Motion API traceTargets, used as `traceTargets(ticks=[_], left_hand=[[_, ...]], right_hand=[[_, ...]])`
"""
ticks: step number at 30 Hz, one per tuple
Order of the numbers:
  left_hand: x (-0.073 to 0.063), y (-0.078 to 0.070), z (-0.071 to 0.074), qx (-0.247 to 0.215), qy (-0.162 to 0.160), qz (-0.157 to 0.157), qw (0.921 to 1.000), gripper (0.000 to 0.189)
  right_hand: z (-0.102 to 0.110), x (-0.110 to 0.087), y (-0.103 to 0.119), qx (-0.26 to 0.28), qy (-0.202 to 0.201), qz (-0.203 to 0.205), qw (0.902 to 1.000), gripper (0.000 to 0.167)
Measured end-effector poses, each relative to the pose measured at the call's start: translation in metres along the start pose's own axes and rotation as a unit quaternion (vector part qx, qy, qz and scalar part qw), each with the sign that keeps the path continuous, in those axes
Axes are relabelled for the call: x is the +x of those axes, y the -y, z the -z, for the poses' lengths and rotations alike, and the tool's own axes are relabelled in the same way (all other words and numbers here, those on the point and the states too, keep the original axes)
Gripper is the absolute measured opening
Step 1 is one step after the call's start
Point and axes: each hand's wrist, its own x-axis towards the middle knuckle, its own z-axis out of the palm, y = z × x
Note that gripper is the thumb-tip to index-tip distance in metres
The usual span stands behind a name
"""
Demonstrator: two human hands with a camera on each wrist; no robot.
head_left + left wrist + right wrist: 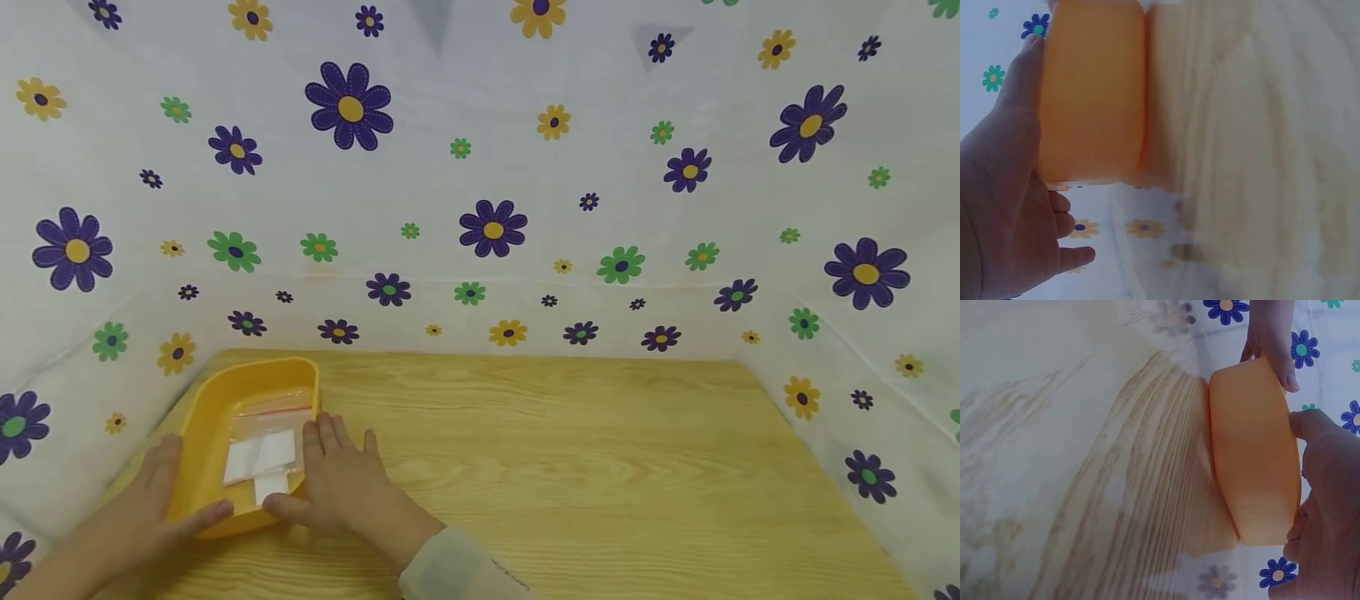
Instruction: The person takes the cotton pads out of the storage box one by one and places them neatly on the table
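A yellow plastic tray (247, 523) with rounded corners stands at the left of the table. My left hand (146, 500) grips its left side, thumb at the front rim. On the right side my right hand (345, 483) holds it, fingers along the wall and thumb at the front rim. Inside the tray lie clear zip bags (262, 423) with a red seal line and flat white pieces (279, 448); what these pieces are I cannot tell. Both wrist views show the tray's front wall (1094, 94) between the two hands.
The wood-grain table (562, 467) stretches to the right of the tray. A white flowered cloth (420, 183) hangs behind the table and along both sides, close to the tray's left.
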Motion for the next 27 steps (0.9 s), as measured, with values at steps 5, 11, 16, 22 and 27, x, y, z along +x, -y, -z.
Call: traceTargets(ticks=[5, 11, 16, 22, 27], left_hand=[[0.005, 0.001, 0.004, 0.009, -0.045, -0.035, 0.9983, 0.118], [0.006, 0.001, 0.0, -0.008, -0.049, -0.064, 0.9967, 0.116], [0.008, -0.008, -0.002, 0.006, -0.026, -0.052, 0.9983, 0.122], [0.013, -0.023, -0.002, 0.03, -0.038, -0.06, 0.997, 0.127], [0.014, -0.037, -0.007, 0.037, -0.048, -0.054, 0.9967, 0.127]], right_hand=[[0.001, 0.004, 0.001, 0.037, -0.015, -0.021, 0.999, 0.121], [-0.002, 0.007, 0.0, 0.05, -0.018, -0.041, 0.9977, 0.131], [-0.001, 0.008, -0.004, 0.068, -0.017, -0.049, 0.9964, 0.133], [-0.003, 0.007, -0.01, 0.058, -0.028, -0.058, 0.9962, 0.134], [-0.001, 0.002, -0.015, 0.047, -0.037, -0.071, 0.9957, 0.134]])
